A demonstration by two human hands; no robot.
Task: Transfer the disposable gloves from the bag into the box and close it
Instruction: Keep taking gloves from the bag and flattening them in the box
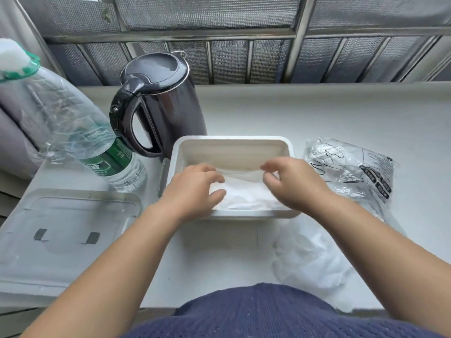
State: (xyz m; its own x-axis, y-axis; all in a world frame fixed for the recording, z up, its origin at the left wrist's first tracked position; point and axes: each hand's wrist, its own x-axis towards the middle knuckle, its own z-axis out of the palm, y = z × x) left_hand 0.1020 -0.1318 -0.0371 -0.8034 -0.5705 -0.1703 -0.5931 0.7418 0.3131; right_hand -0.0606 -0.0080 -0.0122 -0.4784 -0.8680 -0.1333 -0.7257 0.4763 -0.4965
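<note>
**A:** Where are the disposable gloves (246, 195)?

**B:** A white, thin stack of them lies inside the white box (231, 142), against its near wall. The box is open and sits mid-counter.

**A:** Left hand (195, 189)?

**B:** It is over the box's left near corner. The fingers are curled down with the thumb underneath, clamped on the left end of the glove stack.

**A:** Right hand (290, 181)?

**B:** It is over the box's right side with the fingers bent. The fingertips pinch the edge of a thin glove sheet that stretches across to the left hand. Both forearms cross the near rim.

**A:** Bag?

**B:** The clear printed bag (351, 169) lies crumpled on the counter (317, 113), just beside the box on its right. It has hand outlines and dark labels on it.

**A:** Anything else on that side?

**B:** A heap of thin white plastic (314, 259) lies nearer the person, partly under the right forearm. Can't tell whether it's more gloves or bag film.

**A:** Lid?

**B:** The clear lid (70, 230) lies flat on the counter at the left, apart from the box.

**A:** Other items?

**B:** A dark electric kettle (166, 103) stands behind the box's left corner with its handle facing left. A clear water bottle (73, 128) with a green label is left of the kettle and near it. The person's navy knit top (268, 313) shows at the bottom edge.
</note>
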